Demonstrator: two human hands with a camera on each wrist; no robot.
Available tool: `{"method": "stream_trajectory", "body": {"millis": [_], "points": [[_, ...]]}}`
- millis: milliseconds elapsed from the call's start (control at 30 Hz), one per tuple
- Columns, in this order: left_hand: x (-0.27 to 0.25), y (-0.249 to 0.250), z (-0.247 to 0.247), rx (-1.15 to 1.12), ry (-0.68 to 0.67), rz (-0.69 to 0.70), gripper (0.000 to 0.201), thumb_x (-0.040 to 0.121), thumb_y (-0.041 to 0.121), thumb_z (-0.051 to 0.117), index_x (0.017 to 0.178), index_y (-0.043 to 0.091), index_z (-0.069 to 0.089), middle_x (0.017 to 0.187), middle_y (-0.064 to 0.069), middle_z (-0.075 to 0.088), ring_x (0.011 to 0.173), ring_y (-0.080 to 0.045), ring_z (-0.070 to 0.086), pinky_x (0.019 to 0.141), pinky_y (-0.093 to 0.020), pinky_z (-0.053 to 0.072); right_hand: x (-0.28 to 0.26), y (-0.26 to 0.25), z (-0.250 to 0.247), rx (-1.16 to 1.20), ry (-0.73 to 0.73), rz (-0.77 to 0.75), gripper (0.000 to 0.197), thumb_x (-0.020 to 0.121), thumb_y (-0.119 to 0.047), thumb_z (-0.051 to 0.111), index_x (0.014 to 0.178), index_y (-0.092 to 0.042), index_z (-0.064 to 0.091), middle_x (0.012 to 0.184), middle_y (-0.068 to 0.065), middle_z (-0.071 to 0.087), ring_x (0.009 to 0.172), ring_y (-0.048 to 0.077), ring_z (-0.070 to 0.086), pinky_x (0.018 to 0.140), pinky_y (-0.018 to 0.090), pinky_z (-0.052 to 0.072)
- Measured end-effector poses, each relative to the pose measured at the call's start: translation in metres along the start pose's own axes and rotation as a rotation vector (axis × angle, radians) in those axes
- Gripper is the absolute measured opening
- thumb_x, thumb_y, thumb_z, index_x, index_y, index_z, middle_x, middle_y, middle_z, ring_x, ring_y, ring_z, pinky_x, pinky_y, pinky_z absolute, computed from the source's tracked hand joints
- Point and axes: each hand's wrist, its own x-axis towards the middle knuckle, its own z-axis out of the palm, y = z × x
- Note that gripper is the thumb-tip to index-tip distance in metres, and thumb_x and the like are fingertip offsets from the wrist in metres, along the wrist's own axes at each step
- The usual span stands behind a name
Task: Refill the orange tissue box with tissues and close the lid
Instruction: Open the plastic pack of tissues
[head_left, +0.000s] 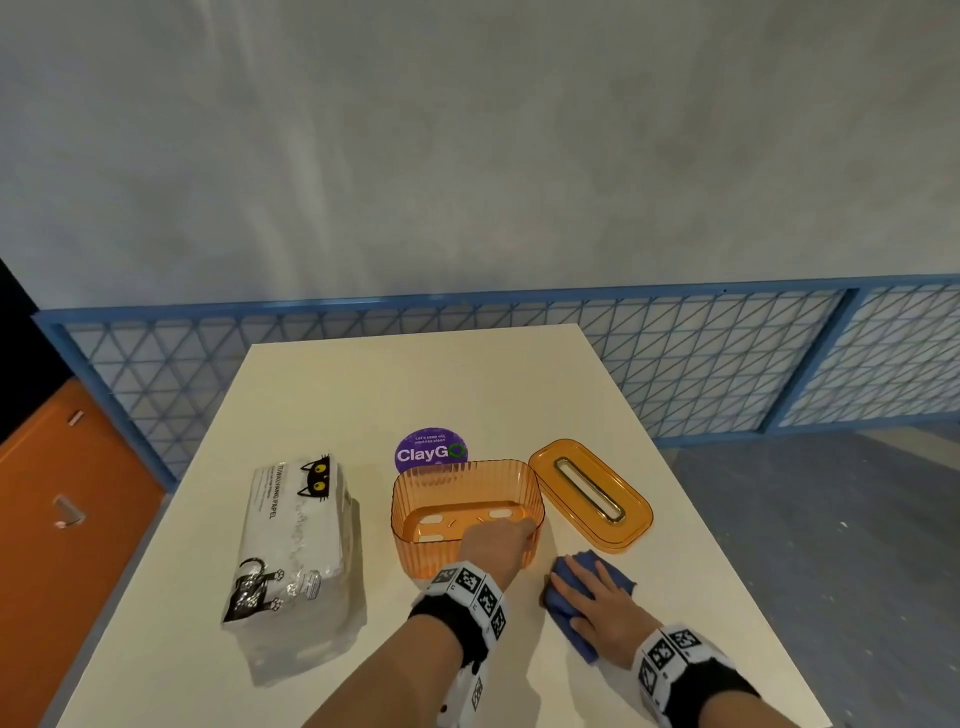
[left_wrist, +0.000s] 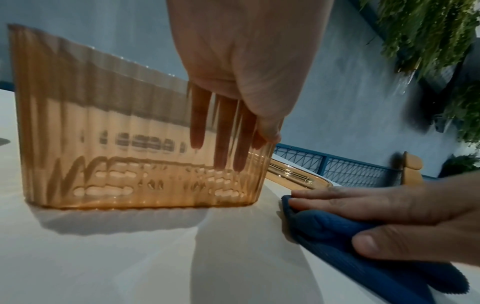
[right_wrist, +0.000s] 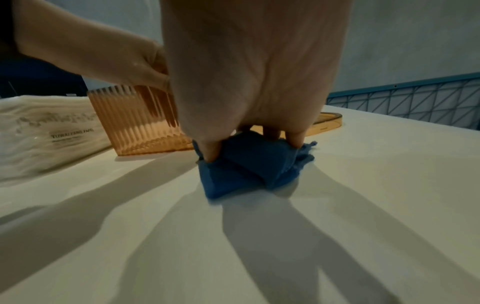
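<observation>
- Here, one orange tissue box (head_left: 467, 514), lidless, near the middle of the table (head_left: 467, 374).
- One lid (head_left: 589, 493) flat just beside it, toward the right edge.
- One tissue pack (head_left: 293, 535) near the left edge.
- Left hand (head_left: 496, 543) pinching the box's near right wall, fingers (left_wrist: 223, 131) inside.
- Right hand (head_left: 597, 605) spread flat on one blue cloth (head_left: 582, 608) near the front edge.
- One purple sticker (head_left: 430, 449) behind the box.

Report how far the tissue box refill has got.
Done: the lid is off, lying on the table right of the orange box, which is empty. In hand: the left hand grips the box's near wall; the right hand presses a blue cloth flat. Left: the tissue pack goes in, then the lid.
</observation>
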Motion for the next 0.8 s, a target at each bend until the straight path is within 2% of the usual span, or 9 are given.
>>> {"method": "stream_trajectory", "body": {"millis": [133, 200, 300, 400, 433, 533, 633, 733, 800], "points": [[-0.005, -0.005, -0.005, -0.059, 0.059, -0.022, 0.043, 0.093, 0.037, 0.049, 0.131, 0.017, 0.045, 0.134, -0.005, 0.053, 0.124, -0.026, 0.047, 0.099, -0.041, 0.037, -0.004, 0.003, -0.029, 0.086, -0.016, -0.036, 0.058, 0.098, -0.033, 0.039, 0.15, -0.028, 0.014, 0.16, -0.003, 0.003, 0.147, 0.026, 0.005, 0.12, 0.041, 0.016], [-0.015, -0.013, -0.01, -0.077, 0.184, 0.007, 0.052, 0.089, 0.047, 0.053, 0.133, 0.021, 0.043, 0.137, 0.0, 0.05, 0.128, -0.021, 0.044, 0.104, -0.039, 0.034, -0.013, -0.003, -0.058, 0.157, 0.025, -0.056, 0.052, 0.097, -0.03, 0.043, 0.147, -0.027, 0.027, 0.157, -0.003, 0.022, 0.143, 0.02, 0.023, 0.117, 0.035, 0.022], [-0.039, -0.036, -0.017, -0.146, 0.412, 0.002, 0.052, 0.089, 0.053, 0.047, 0.133, 0.026, 0.045, 0.139, 0.007, 0.047, 0.133, -0.012, 0.037, 0.112, -0.036, 0.026, -0.023, -0.023, -0.107, 0.163, 0.117, -0.107, 0.04, 0.098, -0.026, 0.043, 0.138, -0.024, 0.045, 0.143, -0.003, 0.047, 0.13, 0.015, 0.044, 0.109, 0.029, 0.033], [-0.069, -0.077, -0.022, -0.202, 0.628, -0.103, 0.047, 0.089, 0.051, 0.047, 0.13, 0.028, 0.047, 0.143, 0.006, 0.043, 0.141, -0.016, 0.029, 0.115, -0.048, 0.017, -0.031, -0.06, -0.147, 0.125, 0.196, -0.162, 0.037, 0.099, -0.029, 0.041, 0.134, -0.023, 0.05, 0.135, -0.002, 0.055, 0.12, 0.015, 0.052, 0.1, 0.027, 0.039], [-0.081, -0.093, -0.022, -0.205, 0.659, -0.164, 0.048, 0.089, 0.05, 0.048, 0.131, 0.028, 0.047, 0.145, 0.003, 0.041, 0.143, -0.018, 0.025, 0.114, -0.053, 0.015, -0.031, -0.074, -0.156, 0.123, 0.216, -0.19, 0.036, 0.099, -0.03, 0.041, 0.133, -0.023, 0.051, 0.132, -0.001, 0.058, 0.117, 0.015, 0.054, 0.096, 0.027, 0.041], [-0.112, -0.133, -0.017, -0.17, 0.534, -0.392, 0.061, 0.089, 0.053, 0.049, 0.142, 0.026, 0.035, 0.156, 0.004, 0.021, 0.148, -0.018, 0.008, 0.112, -0.061, 0.011, -0.027, -0.124, -0.166, 0.166, 0.23, -0.314, 0.034, 0.098, -0.026, 0.045, 0.13, -0.022, 0.054, 0.125, 0.001, 0.062, 0.108, 0.017, 0.06, 0.084, 0.022, 0.039], [-0.136, -0.159, -0.007, -0.157, 0.359, -0.489, 0.081, 0.083, 0.064, 0.048, 0.149, 0.03, 0.016, 0.16, 0.005, 0.002, 0.148, -0.019, -0.006, 0.11, -0.066, 0.009, 0.0, -0.168, -0.152, 0.186, 0.187, -0.389, 0.036, 0.097, -0.021, 0.046, 0.132, -0.015, 0.053, 0.13, 0.006, 0.057, 0.115, 0.023, 0.057, 0.092, 0.028, 0.043], [-0.152, -0.172, 0.007, -0.175, 0.176, -0.518, 0.094, 0.079, 0.066, 0.052, 0.15, 0.033, -0.001, 0.159, 0.006, -0.01, 0.147, -0.02, -0.013, 0.111, -0.065, 0.007, 0.03, -0.198, -0.131, 0.287, 0.132, -0.302, 0.037, 0.1, -0.022, 0.039, 0.132, -0.007, 0.049, 0.129, 0.014, 0.058, 0.1, 0.028, 0.063, 0.078, 0.03, 0.049], [-0.159, -0.178, 0.017, -0.207, 0.134, -0.533, 0.088, 0.085, 0.058, 0.051, 0.15, 0.033, -0.002, 0.159, 0.006, -0.011, 0.147, -0.02, -0.012, 0.113, -0.061, 0.007, 0.045, -0.213, -0.12, 0.312, 0.105, -0.223, 0.037, 0.101, -0.022, 0.035, 0.123, 0.0, 0.054, 0.122, 0.018, 0.06, 0.102, 0.031, 0.062, 0.079, 0.032, 0.049]]}}
